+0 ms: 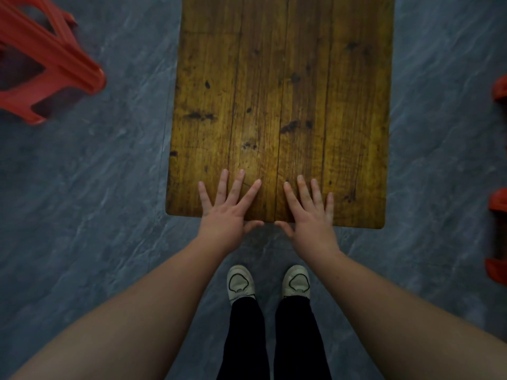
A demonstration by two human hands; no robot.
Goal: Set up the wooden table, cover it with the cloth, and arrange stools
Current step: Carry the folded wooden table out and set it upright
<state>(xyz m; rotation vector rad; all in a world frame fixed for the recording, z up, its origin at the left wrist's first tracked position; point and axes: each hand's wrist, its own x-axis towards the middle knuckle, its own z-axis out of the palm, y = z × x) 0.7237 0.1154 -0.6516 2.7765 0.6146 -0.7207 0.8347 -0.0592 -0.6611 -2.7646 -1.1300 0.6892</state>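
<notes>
A wooden table point(282, 78) with a dark yellow-brown plank top stands in front of me and runs out of the top of the view. My left hand point(229, 208) lies flat on its near edge with fingers spread, the thumb over the rim. My right hand point(308, 211) lies the same way just to the right of it, a small gap between the two thumbs. Neither hand holds anything. A red plastic stool point(46, 64) lies tipped on the floor at the upper left. No cloth is in view.
The floor point(109, 187) is grey marbled tile. Red plastic stool parts point(498, 234) show at the right edge. My two feet in light shoes point(270, 282) stand just short of the table's near edge.
</notes>
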